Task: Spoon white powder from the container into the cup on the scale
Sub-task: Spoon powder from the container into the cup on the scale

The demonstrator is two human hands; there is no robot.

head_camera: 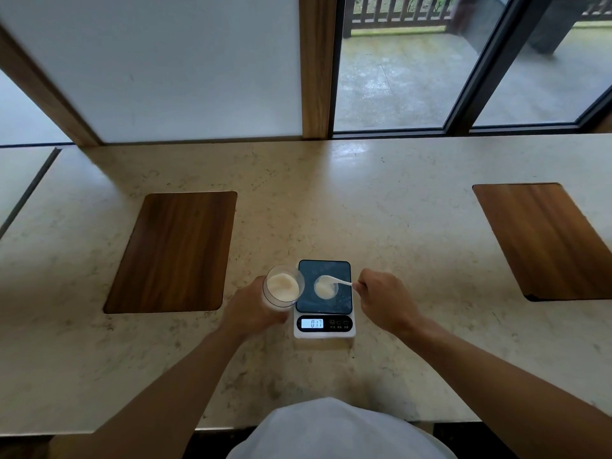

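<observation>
Tipping step — right hand (385,301) pinches the white plastic spoon (334,280) over the small clear cup (326,288) on the dark-topped digital scale (324,313); left hand (251,309) clasps the clear round powder container (283,288) — next, I judge, another scoop

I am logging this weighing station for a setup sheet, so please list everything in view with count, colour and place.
Clear plastic container of white powder: 1, transparent, left of the scale, held tilted.
Small clear cup holding white powder: 1, on the scale's dark platform.
White plastic spoon: 1, bowl over the cup.
Digital kitchen scale: 1, white base, dark platform, lit display, centre of counter.
Inset wooden panels: 2, brown, left and right in the counter.
Marbled stone counter: 1, beige.
Glass windows: behind the counter, dark frames.
White garment: 1, bottom centre.
Left hand: grips the container.
Right hand: holds the spoon handle.
</observation>
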